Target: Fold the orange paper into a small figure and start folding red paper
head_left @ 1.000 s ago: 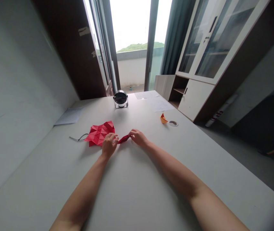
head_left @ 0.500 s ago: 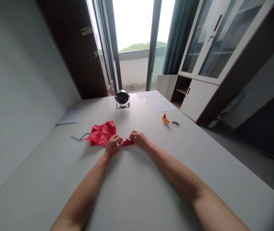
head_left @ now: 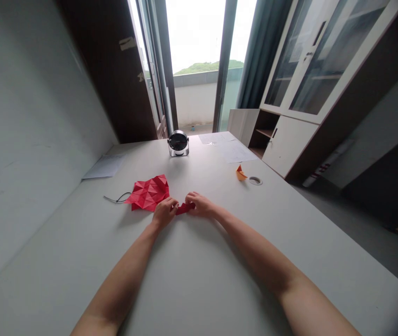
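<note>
Between my hands is a small piece of folded dark red paper (head_left: 184, 208), low over the white table. My left hand (head_left: 164, 212) is closed on its left end. At the right end, the curled fingers of my right hand (head_left: 199, 204) pinch the same paper. Fingers cover both ends of it. Just beyond my left hand lies a larger red sheet (head_left: 149, 193), creased all over into triangles and standing up in ridges. A thin black cord (head_left: 118, 200) lies against the left side of that sheet.
A round black and silver device (head_left: 178, 143) on a stand is at the table's (head_left: 199, 280) far side. To the right are an orange folded paper (head_left: 240, 173) and a cable-hole ring (head_left: 255, 180). White papers (head_left: 237, 151) lie at the far right, more papers (head_left: 103, 167) at left.
The fingers of my right hand have shifted slightly left and curled further round the folded paper. The paper now appears a little more tilted. The larger red sheet stays in place.
</note>
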`<state>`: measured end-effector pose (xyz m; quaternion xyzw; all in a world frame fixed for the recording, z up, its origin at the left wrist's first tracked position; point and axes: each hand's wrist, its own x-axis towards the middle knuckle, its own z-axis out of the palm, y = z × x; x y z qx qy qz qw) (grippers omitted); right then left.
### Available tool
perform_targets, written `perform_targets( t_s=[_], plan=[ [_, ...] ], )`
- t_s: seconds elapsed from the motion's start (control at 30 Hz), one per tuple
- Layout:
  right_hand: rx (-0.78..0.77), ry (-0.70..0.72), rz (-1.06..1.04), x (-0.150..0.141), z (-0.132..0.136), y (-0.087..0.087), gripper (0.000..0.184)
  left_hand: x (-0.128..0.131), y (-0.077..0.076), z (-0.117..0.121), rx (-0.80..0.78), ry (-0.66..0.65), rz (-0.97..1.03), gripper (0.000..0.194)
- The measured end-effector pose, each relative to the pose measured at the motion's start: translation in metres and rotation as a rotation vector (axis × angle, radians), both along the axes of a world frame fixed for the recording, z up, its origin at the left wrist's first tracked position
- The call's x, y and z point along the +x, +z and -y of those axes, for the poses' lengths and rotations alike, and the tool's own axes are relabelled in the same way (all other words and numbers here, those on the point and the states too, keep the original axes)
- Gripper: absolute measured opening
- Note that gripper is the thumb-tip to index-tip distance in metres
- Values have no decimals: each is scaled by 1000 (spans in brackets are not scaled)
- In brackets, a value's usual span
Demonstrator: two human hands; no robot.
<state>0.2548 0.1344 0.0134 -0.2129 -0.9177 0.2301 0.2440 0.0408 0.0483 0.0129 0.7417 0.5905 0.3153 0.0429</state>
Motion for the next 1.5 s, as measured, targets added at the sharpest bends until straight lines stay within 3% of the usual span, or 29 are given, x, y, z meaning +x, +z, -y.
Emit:
perform_targets(
  t_s=[0.27,0.47,0.7,0.9,1.17,1.5],
  plan=[
    [-19,-132,-74,-6,-7,-16,16,1,0,-1,-11,41,21,11],
    [-8,-135,-93,-6,-9,-19,15,0,-3,-2,18,37,3,2],
    [-4,-129,-90,-6,-8,-18,13,-1,-1,-2,35,25,44,7],
    [4,-135,-82,-5,-5,-14,9,1,0,-2,68,-8,363,12],
    [113,-131,-16,-6,0,-9,8,10,-14,-14,-128,-96,1033,28],
    [250,-111,-2,-9,11,-3,16,16,-21,-17,-274,-170,1320,37]
  ],
)
